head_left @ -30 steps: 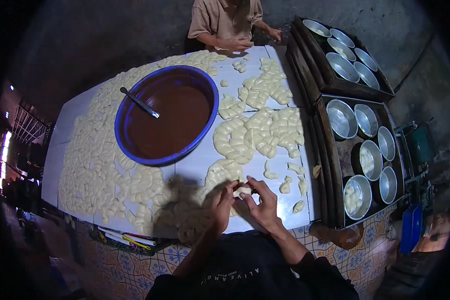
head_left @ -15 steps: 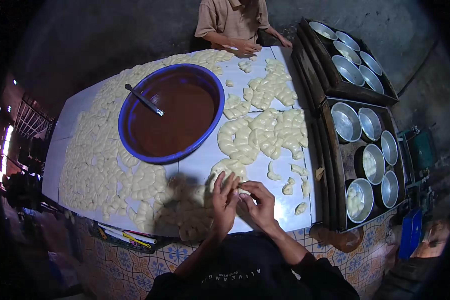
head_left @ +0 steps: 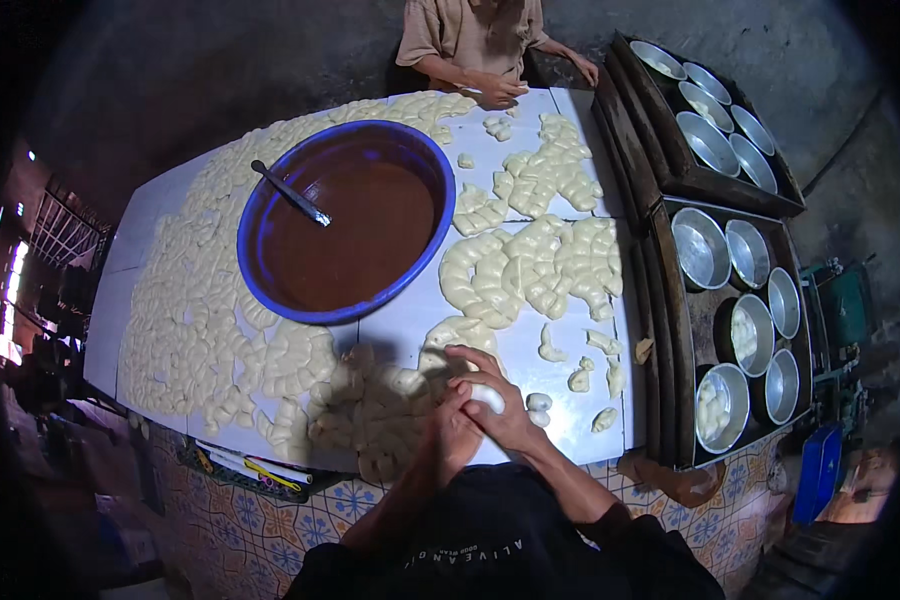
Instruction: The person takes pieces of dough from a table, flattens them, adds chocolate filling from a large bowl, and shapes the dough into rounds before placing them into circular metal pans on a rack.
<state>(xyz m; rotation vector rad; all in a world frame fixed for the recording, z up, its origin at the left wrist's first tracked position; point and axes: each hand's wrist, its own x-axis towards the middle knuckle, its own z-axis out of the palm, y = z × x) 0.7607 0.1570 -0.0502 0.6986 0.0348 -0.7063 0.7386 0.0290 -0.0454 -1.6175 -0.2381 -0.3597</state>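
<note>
Near the table's front edge, my left hand [head_left: 454,428] and my right hand [head_left: 506,410] are pressed together, closed around a smooth pale dough ball [head_left: 486,398]. Part of the ball shows between them; the rest is hidden by fingers and palms. Just right of my right hand lie small dough lumps [head_left: 538,409]. Beyond my fingers, a patch of joined dough pieces [head_left: 460,335] lies on the white table, with a shaded mass of dough [head_left: 380,400] to the left of my hands.
A blue basin [head_left: 358,316] of brown filling holds a dark-handled spreading tool [head_left: 290,192]. Dough pieces [head_left: 200,330] cover the table's left side. Trays [head_left: 670,330] with round metal tins [head_left: 720,407] stand at the right, several tins holding dough. Across the table works another person [head_left: 475,45].
My hands have come together lower down, from fingertips touching to palms cupped around the dough ball. Small lumps now show right of my right hand. The view has shifted slightly.
</note>
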